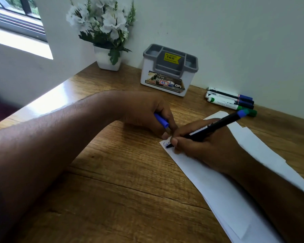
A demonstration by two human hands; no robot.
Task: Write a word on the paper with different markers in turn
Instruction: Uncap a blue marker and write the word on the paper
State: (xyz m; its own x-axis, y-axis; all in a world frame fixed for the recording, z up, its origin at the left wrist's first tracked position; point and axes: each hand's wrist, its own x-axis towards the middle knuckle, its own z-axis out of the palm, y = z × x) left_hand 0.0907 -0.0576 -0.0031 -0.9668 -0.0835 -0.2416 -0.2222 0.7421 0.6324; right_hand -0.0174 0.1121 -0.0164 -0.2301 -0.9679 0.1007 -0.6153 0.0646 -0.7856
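Note:
A white sheet of paper lies slanted on the wooden desk. My right hand rests on it and grips a black marker with a blue end, tip down on the paper's top left corner, where small blue strokes show. My left hand sits just left of that corner, closed around the marker's blue cap, fingertips touching the paper's edge. Several more markers, blue-capped and green-capped, lie side by side by the wall at the back right.
A grey and white desk organiser with a yellow price sticker stands at the back. A white pot of white flowers stands left of it in the corner. A window is at the upper left.

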